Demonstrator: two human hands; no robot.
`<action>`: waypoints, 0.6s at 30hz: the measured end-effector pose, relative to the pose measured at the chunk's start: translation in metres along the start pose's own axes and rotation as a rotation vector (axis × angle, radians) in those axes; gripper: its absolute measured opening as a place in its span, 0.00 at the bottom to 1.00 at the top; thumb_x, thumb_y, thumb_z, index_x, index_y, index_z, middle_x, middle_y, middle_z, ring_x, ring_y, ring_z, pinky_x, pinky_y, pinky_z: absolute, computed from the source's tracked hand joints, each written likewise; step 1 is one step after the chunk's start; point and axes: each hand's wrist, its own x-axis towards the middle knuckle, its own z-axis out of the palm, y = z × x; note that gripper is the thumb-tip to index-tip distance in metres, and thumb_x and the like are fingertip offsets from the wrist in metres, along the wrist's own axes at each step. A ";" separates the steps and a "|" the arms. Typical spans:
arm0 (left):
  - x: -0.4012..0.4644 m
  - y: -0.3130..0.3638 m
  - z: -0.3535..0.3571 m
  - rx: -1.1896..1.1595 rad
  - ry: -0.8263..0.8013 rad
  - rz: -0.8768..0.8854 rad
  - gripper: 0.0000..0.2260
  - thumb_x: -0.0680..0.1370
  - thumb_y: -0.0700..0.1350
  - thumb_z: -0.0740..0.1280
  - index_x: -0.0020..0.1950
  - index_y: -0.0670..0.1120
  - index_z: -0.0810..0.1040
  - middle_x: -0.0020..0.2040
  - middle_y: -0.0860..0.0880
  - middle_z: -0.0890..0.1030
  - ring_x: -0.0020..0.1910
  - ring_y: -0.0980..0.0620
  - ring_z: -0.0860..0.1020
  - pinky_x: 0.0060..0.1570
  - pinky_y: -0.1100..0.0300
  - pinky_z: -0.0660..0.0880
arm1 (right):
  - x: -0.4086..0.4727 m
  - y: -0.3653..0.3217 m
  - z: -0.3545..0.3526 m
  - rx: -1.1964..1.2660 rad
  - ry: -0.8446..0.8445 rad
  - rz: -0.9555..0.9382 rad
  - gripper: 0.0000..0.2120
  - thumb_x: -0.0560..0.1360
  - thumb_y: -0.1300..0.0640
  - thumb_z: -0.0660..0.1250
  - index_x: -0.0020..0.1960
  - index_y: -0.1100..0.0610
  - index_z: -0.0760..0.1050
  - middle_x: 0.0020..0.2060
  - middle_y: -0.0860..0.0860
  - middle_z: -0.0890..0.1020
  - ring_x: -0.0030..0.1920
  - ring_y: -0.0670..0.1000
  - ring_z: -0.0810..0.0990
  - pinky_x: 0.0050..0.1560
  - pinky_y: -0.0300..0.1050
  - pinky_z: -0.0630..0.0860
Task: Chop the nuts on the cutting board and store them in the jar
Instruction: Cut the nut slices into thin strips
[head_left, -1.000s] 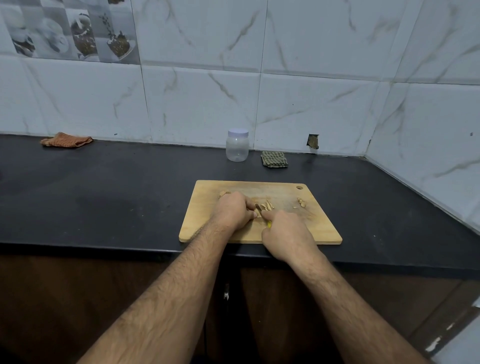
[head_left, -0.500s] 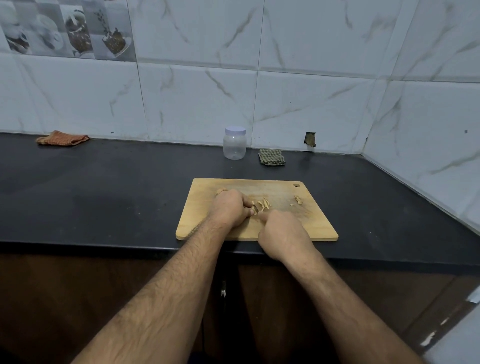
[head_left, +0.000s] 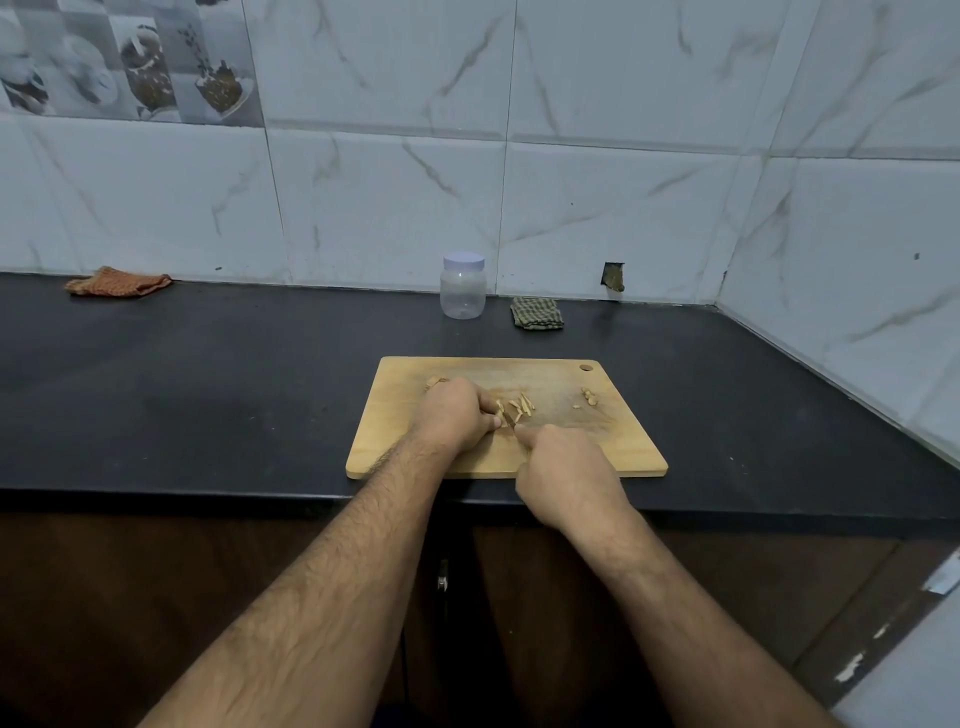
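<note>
Though lidded, 1 jar, 2 cloths.

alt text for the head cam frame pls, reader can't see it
Two hands chop nuts on a wooden cutting board on a dark counter: the left hand steadies a nut, the right hand grips a knife. A lidded clear jar stands behind the board by the tiled wall.

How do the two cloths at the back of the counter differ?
The orange cloth lies far left, loosely crumpled and spread out; the green checked cloth sits just right of the jar, folded into a compact square. Orange is brighter, green darker. Both rest on the black counter near the wall.
</note>
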 end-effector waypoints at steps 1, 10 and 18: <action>0.000 0.000 0.001 0.005 0.001 0.000 0.09 0.76 0.49 0.72 0.56 0.54 0.85 0.56 0.53 0.84 0.61 0.53 0.76 0.62 0.59 0.73 | 0.002 0.000 0.000 0.005 0.002 0.001 0.28 0.76 0.63 0.60 0.74 0.46 0.69 0.62 0.53 0.79 0.61 0.54 0.77 0.56 0.48 0.78; 0.000 -0.001 0.001 0.001 -0.013 0.002 0.07 0.76 0.49 0.72 0.54 0.54 0.85 0.53 0.53 0.85 0.58 0.53 0.77 0.60 0.57 0.74 | 0.009 0.003 -0.002 0.056 0.034 0.002 0.27 0.76 0.63 0.60 0.73 0.46 0.70 0.63 0.52 0.79 0.61 0.53 0.76 0.55 0.46 0.76; -0.002 0.001 -0.001 0.020 -0.005 0.010 0.09 0.77 0.49 0.71 0.57 0.53 0.84 0.54 0.53 0.84 0.60 0.52 0.75 0.60 0.58 0.73 | 0.015 -0.003 -0.001 0.054 0.013 -0.024 0.25 0.77 0.61 0.60 0.72 0.45 0.71 0.62 0.51 0.79 0.60 0.53 0.77 0.55 0.46 0.76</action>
